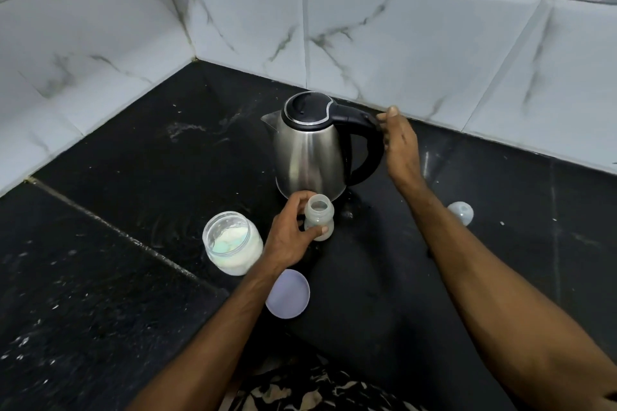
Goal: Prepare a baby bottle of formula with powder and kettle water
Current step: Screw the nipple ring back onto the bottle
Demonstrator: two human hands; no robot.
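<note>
A steel kettle (pixel 309 150) with a black lid and handle stands on the black counter (pixel 133 177), lid closed. My right hand (pixel 399 140) is at the handle's outer side, fingers straight and touching it, not wrapped round it. Just in front of the kettle stands a small, uncapped baby bottle (pixel 319 215) with a little pale content at its bottom. My left hand (pixel 290 233) grips the bottle from the left, thumb across its front. An open clear jar of white formula powder (pixel 232 242) stands to the left of that hand.
The jar's pale purple lid (pixel 287 293) lies flat under my left wrist. The bottle's clear teat cap (pixel 460 213) lies on the counter to the right of my right forearm. White marble-look tiled walls (pixel 367 27) meet in a corner behind the kettle. Powder specks dot the counter.
</note>
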